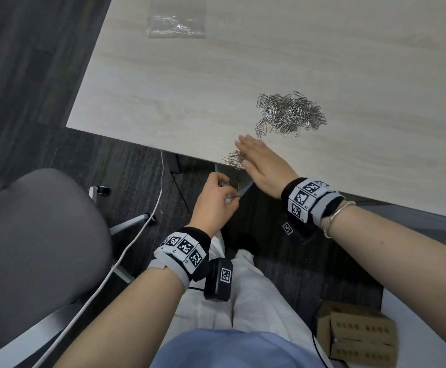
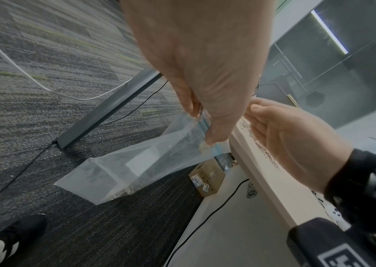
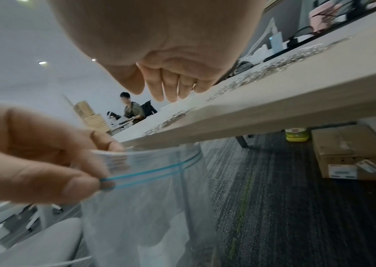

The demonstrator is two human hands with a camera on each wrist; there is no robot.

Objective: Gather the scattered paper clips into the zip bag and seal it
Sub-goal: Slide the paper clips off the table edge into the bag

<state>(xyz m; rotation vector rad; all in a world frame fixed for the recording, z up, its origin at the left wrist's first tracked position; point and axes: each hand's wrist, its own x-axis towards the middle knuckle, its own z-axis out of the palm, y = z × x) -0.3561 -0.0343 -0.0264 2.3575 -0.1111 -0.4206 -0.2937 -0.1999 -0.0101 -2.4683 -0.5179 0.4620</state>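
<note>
A: We see the left hand (image 1: 214, 200) just below the near edge of the desk (image 1: 190, 83), its grip clamped on the rim of the zip bag (image 2: 136, 162): thumb and fingers (image 3: 86, 180) pinch the blue zip strip, and the bag hangs down toward the carpet (image 2: 45, 90).

B: We agree. The bag's mouth sits right under the desk edge. A few clips seem to lie at its bottom corner, though we cannot tell how many.

A: The right hand (image 1: 264, 166) lies flat at the desk edge, its grip apart, fingers straight and close together, holding nothing. Its fingertips touch a small bunch of clips (image 1: 233, 158) right at the edge, above the bag's mouth.

B: The main heap of paper clips (image 1: 292, 112) lies farther in on the desk, a little beyond that hand. We also see a second clear bag (image 1: 176, 19) lying flat at the far side, well apart from both hands.

A: Beside the person's legs stands a grey chair (image 1: 38, 235), and cardboard boxes (image 1: 357, 333) rest on the floor to the right.
</note>
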